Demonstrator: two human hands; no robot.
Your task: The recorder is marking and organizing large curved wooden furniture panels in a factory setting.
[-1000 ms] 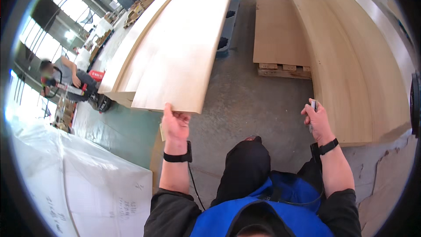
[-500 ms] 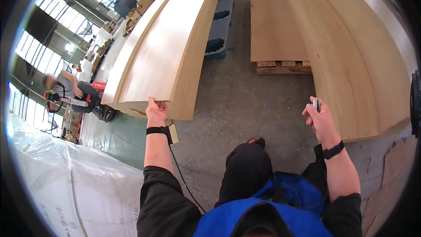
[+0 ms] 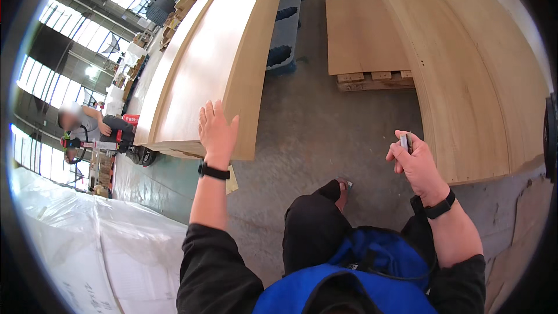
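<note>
My left hand (image 3: 217,129) is over the near end of a stack of long pale wooden panels (image 3: 200,70), fingers spread and pointing away from me; it seems to rest on the top panel. In front of my right thigh, above the floor, my right hand (image 3: 415,160) is closed around a small silvery metal piece (image 3: 405,142). Only its end sticks out past my fingers, so its kind is hidden. A second run of long wooden panels (image 3: 465,81) stands just beyond that hand on the right.
Between the panels lie a blue plastic pallet (image 3: 285,29) and a brown sheet (image 3: 366,26) on a wooden pallet (image 3: 375,83). A plastic-wrapped stack (image 3: 110,244) stands at lower left. A person (image 3: 96,125) with a tool sits beyond the left panels.
My left hand has let go of the top panel's near edge and spread its fingers over the surface. My right hand has shifted slightly left, keeping the metal piece. My foot has moved.
</note>
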